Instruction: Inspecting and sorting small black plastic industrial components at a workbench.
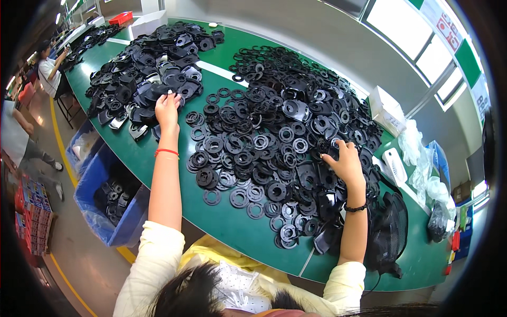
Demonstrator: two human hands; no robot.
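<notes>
My left hand (168,112) is at the near right edge of a heap of black plastic parts (142,68). Its fingers are bent together at a dark curved part (153,94), apparently gripping its edge. Over a second, wider pile, my right hand (346,162) reaches down with thumb and fingers apart. Black parts lie beneath its fingertips, and I see nothing held between them. Many flat black rings (238,198) make up the near left side of this pile, some stacked. Bulkier black housings (296,110) are mixed in farther back.
Both piles lie on a green table (211,240). Blue lined bins (95,198) stand below its left edge. A black mesh bag (388,232), a white box (386,111) and clear plastic bags (417,153) are at the right. Other people are in the left background.
</notes>
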